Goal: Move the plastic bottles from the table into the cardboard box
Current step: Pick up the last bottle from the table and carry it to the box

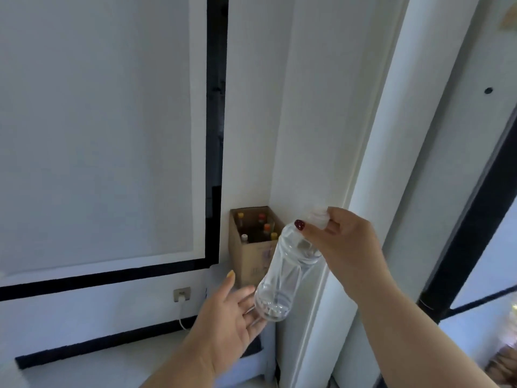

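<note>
White wall corner; right hand (340,242) grips clear bottle (285,273) near cardboard box (251,261).

A clear, empty plastic bottle (285,273) with a white cap hangs tilted in the air, cap up and to the right, base down and to the left. Beyond it an open brown cardboard box (250,259) stands in the wall corner, holding several upright bottles (264,229) with yellow, orange, red and white caps.

Bottle (285,275) clear glossy plastic w/ ribbed sides; cardboard box (251,261) matt brown; wall (98,121) smooth matt white, nails glossy
</note>
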Available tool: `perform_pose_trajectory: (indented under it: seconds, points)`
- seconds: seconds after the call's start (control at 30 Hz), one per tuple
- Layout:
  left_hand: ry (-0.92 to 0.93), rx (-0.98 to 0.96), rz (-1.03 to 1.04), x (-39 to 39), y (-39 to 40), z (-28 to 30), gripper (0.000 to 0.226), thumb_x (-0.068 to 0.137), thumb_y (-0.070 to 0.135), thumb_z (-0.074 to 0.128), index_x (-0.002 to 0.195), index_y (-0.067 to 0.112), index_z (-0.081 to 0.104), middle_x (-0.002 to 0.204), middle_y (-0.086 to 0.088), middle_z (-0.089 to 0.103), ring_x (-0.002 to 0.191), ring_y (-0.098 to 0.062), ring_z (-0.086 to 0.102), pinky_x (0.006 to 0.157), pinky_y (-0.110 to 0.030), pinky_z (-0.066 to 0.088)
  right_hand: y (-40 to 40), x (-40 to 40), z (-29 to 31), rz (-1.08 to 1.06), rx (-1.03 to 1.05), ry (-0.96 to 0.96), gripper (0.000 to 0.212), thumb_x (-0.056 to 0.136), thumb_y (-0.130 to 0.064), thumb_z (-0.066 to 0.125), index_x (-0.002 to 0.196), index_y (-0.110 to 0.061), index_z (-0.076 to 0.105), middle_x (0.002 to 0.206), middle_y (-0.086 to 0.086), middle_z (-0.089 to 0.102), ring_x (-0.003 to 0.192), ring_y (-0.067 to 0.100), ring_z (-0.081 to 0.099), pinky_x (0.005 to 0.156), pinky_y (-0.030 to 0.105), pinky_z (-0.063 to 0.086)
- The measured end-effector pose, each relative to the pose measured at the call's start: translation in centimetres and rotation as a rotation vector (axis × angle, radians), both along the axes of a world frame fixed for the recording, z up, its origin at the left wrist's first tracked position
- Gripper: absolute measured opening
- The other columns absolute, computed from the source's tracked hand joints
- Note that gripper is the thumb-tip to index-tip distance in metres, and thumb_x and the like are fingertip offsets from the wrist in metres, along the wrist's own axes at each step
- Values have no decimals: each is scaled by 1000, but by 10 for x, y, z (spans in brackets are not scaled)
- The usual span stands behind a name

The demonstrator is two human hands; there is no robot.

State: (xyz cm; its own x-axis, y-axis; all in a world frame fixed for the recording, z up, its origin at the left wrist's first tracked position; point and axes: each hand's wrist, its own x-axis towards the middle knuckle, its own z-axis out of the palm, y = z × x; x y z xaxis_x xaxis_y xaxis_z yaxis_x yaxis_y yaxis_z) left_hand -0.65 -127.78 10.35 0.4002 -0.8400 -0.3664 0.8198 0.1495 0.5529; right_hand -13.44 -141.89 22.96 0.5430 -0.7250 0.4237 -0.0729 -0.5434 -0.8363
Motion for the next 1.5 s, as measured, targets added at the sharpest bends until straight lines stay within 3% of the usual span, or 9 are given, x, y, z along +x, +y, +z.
perform_pose_trajectory:
  seconds: [0.07, 0.23, 0.37, 0.5, 0.67, 0.83, 1.17, 1.33, 1.5]
  points:
    - [20, -26, 33, 29, -40, -1, 75, 97, 54, 48, 148, 0, 39, 144, -23, 54, 125, -38, 56, 100, -49, 46, -42, 33, 4, 42, -14, -10, 13, 76, -34, 79, 75, -29, 68, 66, -18, 72, 62, -5, 65, 49, 4, 41]
    - [0, -45, 150, 102, -127, 8, 69, 97, 52, 47, 145, 2, 43, 130, -17, 59, 111, -29, 58, 107, -47, 37, -134, 119, 13, 93, -44, -18, 35, 78, -30, 78, 55, -27, 51, 47, -18, 54, 45, -2, 49, 43, 6, 33]
    - [8, -72, 217, 164, -176, 6, 67, 98, 51, 46, 145, 3, 44, 154, -17, 44, 142, -31, 40, 114, -47, 31, -189, 183, 8, 113, -38, -37, 33, 79, -27, 77, 57, -30, 53, 47, -21, 56, 45, -5, 49, 44, 5, 33]
    - [-8, -90, 257, 232, -217, -2, 69, 100, 51, 41, 149, 3, 37, 157, -15, 41, 148, -29, 33, 118, -47, 26, -237, 247, -12, 95, -22, -7, 22, 78, -35, 75, 74, -16, 65, 67, -2, 67, 59, 9, 55, 55, 21, 40]
    - [5, -106, 249, 317, -267, -17, 66, 100, 47, 43, 148, 2, 40, 151, -18, 49, 144, -32, 40, 111, -47, 34, -290, 329, -50, 29, 65, 42, 23, 77, -36, 77, 98, -29, 70, 94, -18, 73, 92, -5, 65, 71, 15, 46]
    - [-23, -98, 219, 377, -308, -30, 67, 86, 48, 55, 136, 5, 54, 142, -16, 60, 136, -30, 49, 119, -49, 29, -335, 389, -104, -12, 88, 141, 29, 82, -37, 73, 109, -27, 66, 101, -14, 69, 96, 3, 62, 70, 13, 43]
    - [17, -62, 202, 428, -358, -79, 66, 90, 52, 46, 138, 8, 54, 141, -12, 63, 135, -27, 51, 115, -45, 32, -389, 442, -215, 178, 136, 396, 29, 83, -26, 75, 93, -48, 60, 90, -28, 67, 91, -19, 56, 67, 1, 44]
    - [53, -12, 230, 440, -367, -99, 64, 90, 51, 47, 136, 8, 55, 138, -14, 64, 134, -29, 53, 110, -45, 37, -399, 452, -254, 305, 165, 577, 22, 84, -36, 70, 103, -42, 61, 95, -20, 69, 92, -12, 60, 75, 12, 50]
    - [84, 7, 245, 446, -368, -113, 65, 88, 52, 49, 135, 8, 56, 138, -14, 65, 134, -29, 53, 106, -44, 40, -404, 450, -282, 378, 117, 770, 16, 85, -27, 69, 99, -30, 61, 88, -16, 66, 88, -9, 61, 77, 13, 49]
